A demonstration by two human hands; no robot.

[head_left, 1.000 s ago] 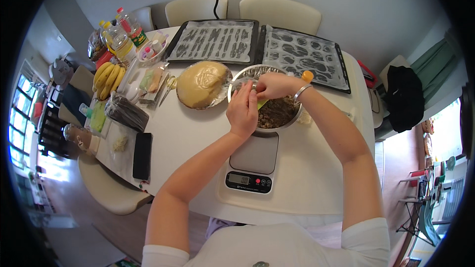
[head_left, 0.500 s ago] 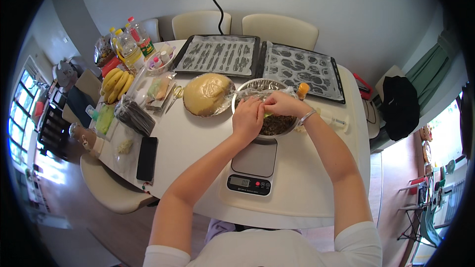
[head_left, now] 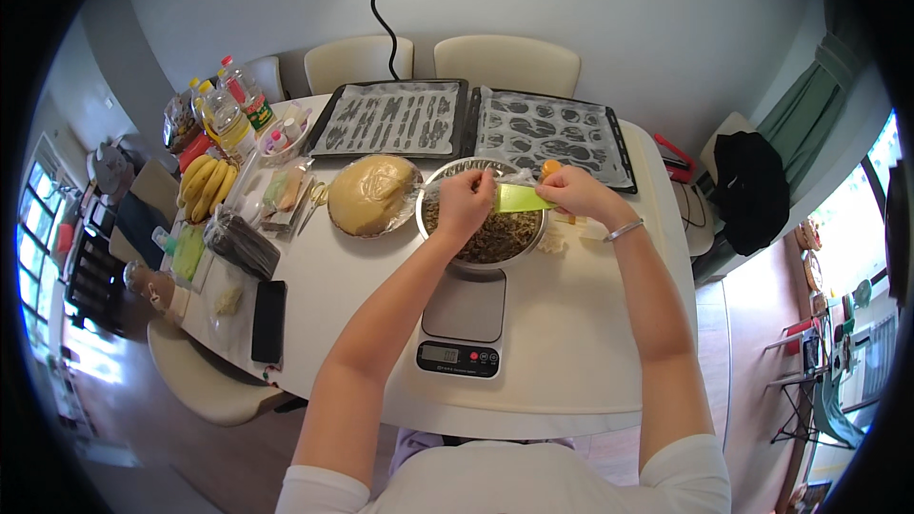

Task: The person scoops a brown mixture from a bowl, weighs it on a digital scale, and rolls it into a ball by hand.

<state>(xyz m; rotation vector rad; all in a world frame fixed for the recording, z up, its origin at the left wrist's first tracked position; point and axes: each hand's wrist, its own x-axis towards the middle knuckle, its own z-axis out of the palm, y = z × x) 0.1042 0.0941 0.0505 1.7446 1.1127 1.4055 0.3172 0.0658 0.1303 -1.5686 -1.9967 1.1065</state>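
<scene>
Over a metal bowl (head_left: 433,246) of dark chopped filling (head_left: 505,236), a flat, bright green scraper (head_left: 519,198) is held up level. My right hand (head_left: 576,196), with a bracelet at its wrist, pinches the scraper's right end. My left hand (head_left: 466,205) is closed at the scraper's left end; whether its fingers grip the edge or a bit of something else is hidden. Left of the bowl, a large tan dough mound (head_left: 374,196) sits under clear film. In front of the bowl lies a kitchen scale (head_left: 464,306) with a lit display.
Two lined black baking trays (head_left: 390,121) (head_left: 552,138) lie at the back. Bananas (head_left: 205,187), oil bottles (head_left: 227,119), scissors (head_left: 312,205), a dark plastic bag (head_left: 240,245) and a black phone (head_left: 268,322) crowd the left side. An orange-capped container (head_left: 549,168) stands behind the bowl.
My hands were together over the bowl, mostly covering the green scraper. They have come apart, and the scraper now shows broad between them. The whole view has shifted slightly.
</scene>
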